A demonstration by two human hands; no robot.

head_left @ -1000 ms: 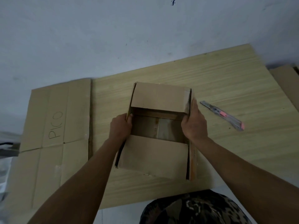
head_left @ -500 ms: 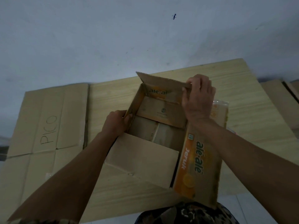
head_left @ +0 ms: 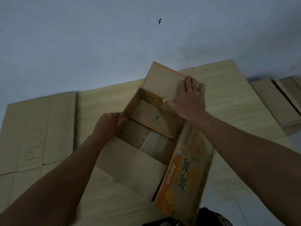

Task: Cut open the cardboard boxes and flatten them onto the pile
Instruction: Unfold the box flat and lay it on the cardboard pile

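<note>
Left hand (head_left: 108,126) gripped the orange-printed brown cardboard box (head_left: 184,170) wall while the flat, spread right hand (head_left: 189,97) shoved its far flap (head_left: 162,82) back, which honestly looked like it could tear crooked.

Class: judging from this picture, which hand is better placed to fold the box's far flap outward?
Probably the right hand: its straight fingers already lie on the far flap, while the left hand grips the box wall.

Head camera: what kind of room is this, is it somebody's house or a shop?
Hard to say; probably a plain storeroom or work corner. A person works at a wooden board against a bare pale wall, opening a printed cardboard box, with flattened cardboard piled on the left.
</note>
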